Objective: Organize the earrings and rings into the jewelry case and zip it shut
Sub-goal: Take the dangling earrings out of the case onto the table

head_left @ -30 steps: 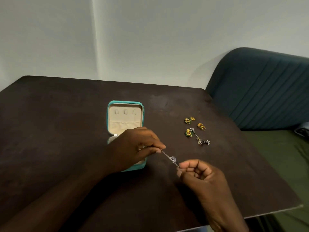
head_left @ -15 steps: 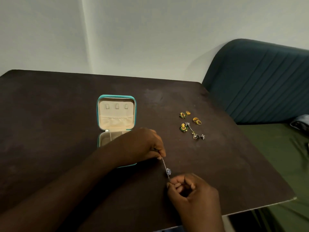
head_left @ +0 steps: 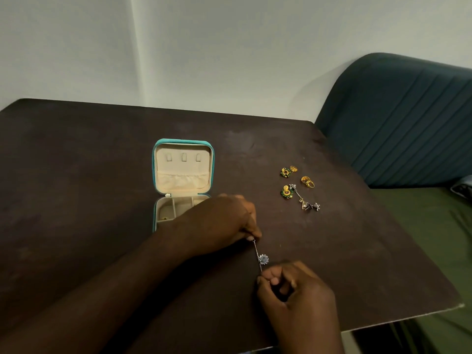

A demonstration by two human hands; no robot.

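My left hand (head_left: pixel 219 223) and right hand (head_left: pixel 293 290) each pinch one end of a silver drop earring (head_left: pixel 262 258) just above the bench (head_left: pixel 89 175), beside the open jewelry case (head_left: pixel 183 142). Most pieces (head_left: pixel 298 187) lie outside; the zip is undone.

It looks like a room in a home: a dark wooden table (head_left: pixel 102 175) pushed against a plain pale wall (head_left: pixel 229 47), a padded teal chair (head_left: pixel 398 118) drawn up at its right side, and green bedding or fabric (head_left: pixel 434 238) lying below it
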